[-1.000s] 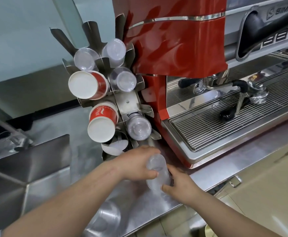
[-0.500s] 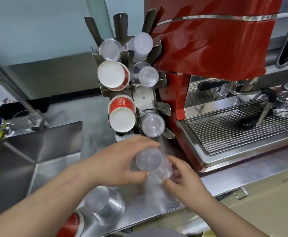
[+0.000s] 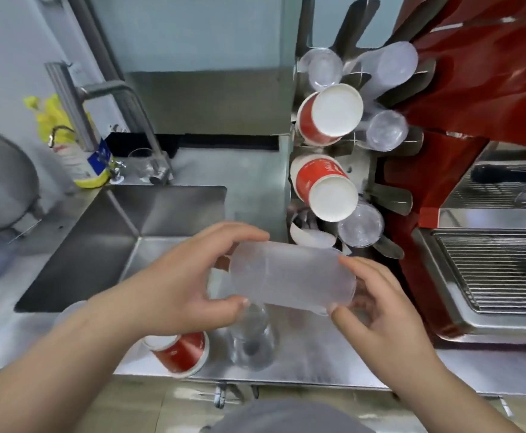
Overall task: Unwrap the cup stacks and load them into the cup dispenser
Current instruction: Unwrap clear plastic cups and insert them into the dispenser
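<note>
Two hands hold one clear cup stack [image 3: 289,276] sideways above the steel counter [image 3: 317,354], in front of the cup dispenser [image 3: 353,145]. Left hand [image 3: 177,285] curls fingers and thumb round the stack's left end; right hand [image 3: 377,307] pinches its right end, thumb below, fingers behind. Half a second ago the stack sat lower, end-on to the camera, near the dispenser's foot; it is now lifted and turned lengthwise. Any wrap cannot be made out on it. Judgement: it is being readied for stripping or for feeding into a slot; nothing new loaded yet.

Dispenser slots already show two red paper cup stacks [image 3: 327,185] and several clear ones. On the counter near the front edge: a red paper cup [image 3: 183,354] on its side, a clear cup [image 3: 252,342] beside it. Sink [image 3: 124,242] to the left, red espresso machine [image 3: 474,98] to the right.
</note>
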Demonstrator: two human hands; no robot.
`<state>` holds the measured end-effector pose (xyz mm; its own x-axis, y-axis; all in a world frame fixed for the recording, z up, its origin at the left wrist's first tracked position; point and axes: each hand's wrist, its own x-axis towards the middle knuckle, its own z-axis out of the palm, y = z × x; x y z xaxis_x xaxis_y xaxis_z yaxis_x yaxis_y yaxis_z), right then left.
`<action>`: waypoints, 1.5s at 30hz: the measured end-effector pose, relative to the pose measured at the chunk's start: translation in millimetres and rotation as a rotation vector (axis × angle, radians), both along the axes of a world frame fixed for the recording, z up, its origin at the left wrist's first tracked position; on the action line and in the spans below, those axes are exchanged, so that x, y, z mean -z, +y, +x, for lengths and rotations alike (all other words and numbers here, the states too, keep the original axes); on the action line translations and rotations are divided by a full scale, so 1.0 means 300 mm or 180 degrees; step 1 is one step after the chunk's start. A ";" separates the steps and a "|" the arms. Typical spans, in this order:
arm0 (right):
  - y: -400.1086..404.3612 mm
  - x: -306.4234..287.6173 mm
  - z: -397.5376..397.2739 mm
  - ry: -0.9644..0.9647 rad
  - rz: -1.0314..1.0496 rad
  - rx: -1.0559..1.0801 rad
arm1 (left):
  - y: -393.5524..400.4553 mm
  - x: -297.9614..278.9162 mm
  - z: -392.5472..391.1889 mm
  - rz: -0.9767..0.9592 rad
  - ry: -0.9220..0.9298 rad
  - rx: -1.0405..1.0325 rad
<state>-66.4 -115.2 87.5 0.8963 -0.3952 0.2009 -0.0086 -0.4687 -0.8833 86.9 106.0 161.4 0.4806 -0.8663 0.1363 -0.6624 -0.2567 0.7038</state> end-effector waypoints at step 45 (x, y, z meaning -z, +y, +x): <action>0.897 -0.019 0.549 0.0839 -0.1862 -0.1550 | 0.823 0.083 0.193 -0.0991 0.0452 -0.1603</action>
<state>98.3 153.8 93.1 0.9877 0.1561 0.0123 0.1419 -0.8595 -0.4910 144.8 352.8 136.6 0.8530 -0.4575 0.2513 -0.4072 -0.2822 0.8686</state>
